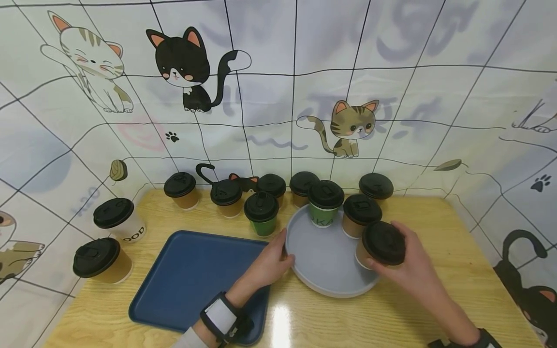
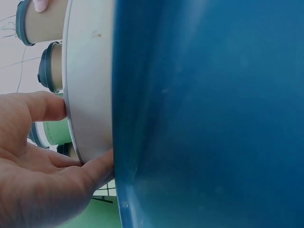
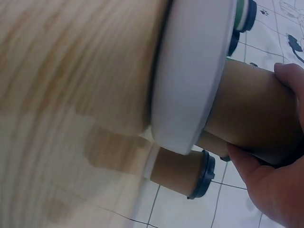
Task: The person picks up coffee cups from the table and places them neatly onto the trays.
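My right hand (image 1: 417, 268) holds a brown paper cup (image 3: 259, 109) with a black lid at the right edge of a thick round grey tray (image 1: 324, 256). Thumb and fingers lie on opposite sides of that cup. My left hand (image 1: 270, 263) grips the tray's left rim, with fingers on its edge and side in the left wrist view. On the tray stand a green cup (image 1: 324, 216) and another brown cup (image 1: 351, 227), both black-lidded. Whether the held cup's base touches the tray, I cannot tell.
A blue rectangular tray (image 1: 196, 275) lies left of the round one, partly under my left forearm. Several lidded cups stand along the back, including a green cup (image 1: 263, 227). A white cup (image 1: 132, 232) and a brown cup (image 1: 117, 268) stand at the far left.
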Motion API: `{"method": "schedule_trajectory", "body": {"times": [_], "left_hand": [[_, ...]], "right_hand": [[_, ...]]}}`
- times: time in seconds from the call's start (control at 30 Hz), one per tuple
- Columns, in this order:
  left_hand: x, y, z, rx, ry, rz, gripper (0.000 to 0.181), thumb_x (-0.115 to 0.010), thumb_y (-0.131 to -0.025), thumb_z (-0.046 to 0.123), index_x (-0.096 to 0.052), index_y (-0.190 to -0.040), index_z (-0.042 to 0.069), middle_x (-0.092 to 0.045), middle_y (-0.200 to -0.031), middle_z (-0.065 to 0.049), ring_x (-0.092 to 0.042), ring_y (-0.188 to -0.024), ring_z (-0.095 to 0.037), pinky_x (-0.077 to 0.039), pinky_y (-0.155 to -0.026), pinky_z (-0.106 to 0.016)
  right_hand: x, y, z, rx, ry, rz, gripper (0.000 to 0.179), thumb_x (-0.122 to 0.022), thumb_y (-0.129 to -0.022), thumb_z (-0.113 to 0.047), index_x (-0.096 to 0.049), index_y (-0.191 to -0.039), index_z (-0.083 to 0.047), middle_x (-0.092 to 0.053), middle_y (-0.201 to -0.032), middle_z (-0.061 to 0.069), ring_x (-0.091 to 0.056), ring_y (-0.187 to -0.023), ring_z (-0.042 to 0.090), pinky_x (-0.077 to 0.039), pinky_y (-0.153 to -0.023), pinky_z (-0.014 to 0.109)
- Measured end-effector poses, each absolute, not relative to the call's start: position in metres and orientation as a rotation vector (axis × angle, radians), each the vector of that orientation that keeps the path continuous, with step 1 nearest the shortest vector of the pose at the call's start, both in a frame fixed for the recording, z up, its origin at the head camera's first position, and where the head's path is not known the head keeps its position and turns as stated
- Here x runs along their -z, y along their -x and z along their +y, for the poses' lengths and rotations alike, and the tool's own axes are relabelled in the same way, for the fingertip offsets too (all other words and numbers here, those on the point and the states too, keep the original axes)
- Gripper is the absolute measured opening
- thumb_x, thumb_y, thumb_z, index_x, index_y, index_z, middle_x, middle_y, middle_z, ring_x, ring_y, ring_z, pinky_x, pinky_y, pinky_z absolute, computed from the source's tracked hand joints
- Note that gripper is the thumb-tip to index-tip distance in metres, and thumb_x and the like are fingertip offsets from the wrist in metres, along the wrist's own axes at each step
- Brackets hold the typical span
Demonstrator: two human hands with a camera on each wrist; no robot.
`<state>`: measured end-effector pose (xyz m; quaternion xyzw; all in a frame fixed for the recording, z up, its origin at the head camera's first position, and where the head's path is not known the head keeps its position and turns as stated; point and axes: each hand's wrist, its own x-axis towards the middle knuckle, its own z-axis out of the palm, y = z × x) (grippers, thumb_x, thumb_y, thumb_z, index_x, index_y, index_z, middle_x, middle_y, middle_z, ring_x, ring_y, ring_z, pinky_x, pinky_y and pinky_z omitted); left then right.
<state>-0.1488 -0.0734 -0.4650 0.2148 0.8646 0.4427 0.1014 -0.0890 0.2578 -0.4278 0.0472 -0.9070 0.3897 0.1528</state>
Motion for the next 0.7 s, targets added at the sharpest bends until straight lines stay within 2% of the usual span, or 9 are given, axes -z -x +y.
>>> {"method": "schedule_trajectory", "body": {"times": [0.43,0.7], "left_hand": [[0.466,0.149,-0.074,-1.318,-0.654,2.542,0.072,-0.056,-0.101,0.007,-0.017,-0.159,-0.014,-0.025,-0.164,-0.031,-0.030,-0.150,-0.040,-0.034,-0.117,-0.054],[0.467,0.149,-0.074,-1.317,-0.647,2.546,0.073,-0.057,-0.102,0.008,-0.017,-0.159,-0.013,-0.025,-0.164,-0.030,-0.031,-0.150,-0.039,-0.036,-0.116,-0.053]], "right_hand": [[0.442,0.093,0.253,-1.075,-0.131,-2.709,0.111,-0.097,-0.071,-0.033,-0.032,-0.152,0.007,-0.046,-0.140,0.033,-0.047,-0.129,0.051,-0.039,-0.100,0.071],[0.445,0.094,0.252,-1.048,-0.128,-2.728,0.113,-0.097,-0.071,-0.034,-0.031,-0.153,0.006,-0.045,-0.143,0.034,-0.046,-0.130,0.052,-0.040,-0.099,0.071]]}}
